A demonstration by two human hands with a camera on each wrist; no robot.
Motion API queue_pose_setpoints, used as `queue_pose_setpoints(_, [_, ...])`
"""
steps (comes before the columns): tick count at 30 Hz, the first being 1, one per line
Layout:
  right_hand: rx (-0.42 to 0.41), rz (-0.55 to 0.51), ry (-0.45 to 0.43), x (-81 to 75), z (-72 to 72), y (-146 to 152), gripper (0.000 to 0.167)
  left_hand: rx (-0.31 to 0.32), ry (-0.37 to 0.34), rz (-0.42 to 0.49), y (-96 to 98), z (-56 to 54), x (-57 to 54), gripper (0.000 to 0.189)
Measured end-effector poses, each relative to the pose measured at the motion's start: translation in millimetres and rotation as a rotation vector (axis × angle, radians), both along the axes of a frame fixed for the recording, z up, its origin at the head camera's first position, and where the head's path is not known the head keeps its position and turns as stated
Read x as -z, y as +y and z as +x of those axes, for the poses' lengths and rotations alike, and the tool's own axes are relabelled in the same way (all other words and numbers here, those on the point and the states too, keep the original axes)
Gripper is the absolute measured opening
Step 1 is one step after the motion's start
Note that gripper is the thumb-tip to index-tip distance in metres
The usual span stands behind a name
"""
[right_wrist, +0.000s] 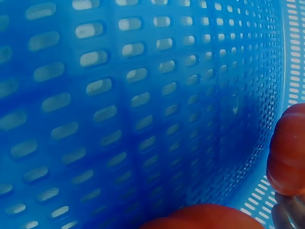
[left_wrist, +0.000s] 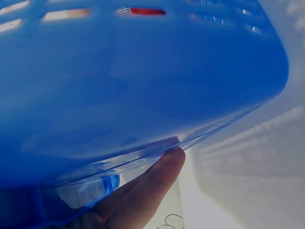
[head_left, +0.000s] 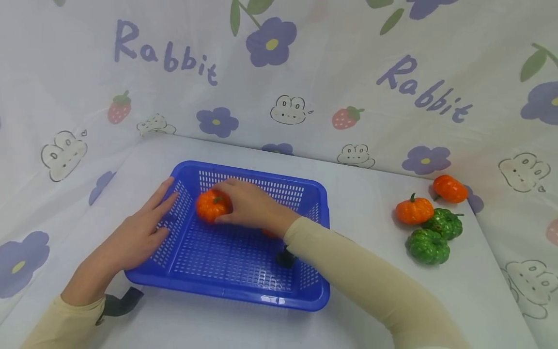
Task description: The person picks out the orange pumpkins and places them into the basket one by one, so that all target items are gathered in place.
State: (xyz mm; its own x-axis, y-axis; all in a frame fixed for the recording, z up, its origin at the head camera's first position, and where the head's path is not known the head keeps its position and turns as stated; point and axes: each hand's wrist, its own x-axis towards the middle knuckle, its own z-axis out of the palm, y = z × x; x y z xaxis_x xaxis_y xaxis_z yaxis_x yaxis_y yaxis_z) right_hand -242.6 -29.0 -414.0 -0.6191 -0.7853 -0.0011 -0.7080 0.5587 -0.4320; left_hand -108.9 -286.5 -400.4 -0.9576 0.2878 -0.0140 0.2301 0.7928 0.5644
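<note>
An orange pumpkin is gripped by my right hand inside the blue plastic basket, near its back left corner. The same pumpkin shows at the right of the right wrist view, with fingers just below it. Beneath my right wrist lies another orange piece, mostly hidden in the head view; its rounded top fills the bottom of the right wrist view. My left hand rests on the basket's left rim with fingers spread and fairly straight. A fingertip touches the rim's edge in the left wrist view.
Two orange pumpkins and two green pumpkins sit together on the white table at the right. A curtain printed with rabbits and flowers hangs behind the table.
</note>
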Motion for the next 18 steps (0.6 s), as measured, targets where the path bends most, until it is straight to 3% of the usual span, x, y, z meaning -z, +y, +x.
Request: queue_pose_setpoints(18, [-0.025, 0.058, 0.01, 1.3, -0.2, 1.5, 0.068, -0.009, -0.015, -0.001, 0.5, -2.8, 0.2, 0.072])
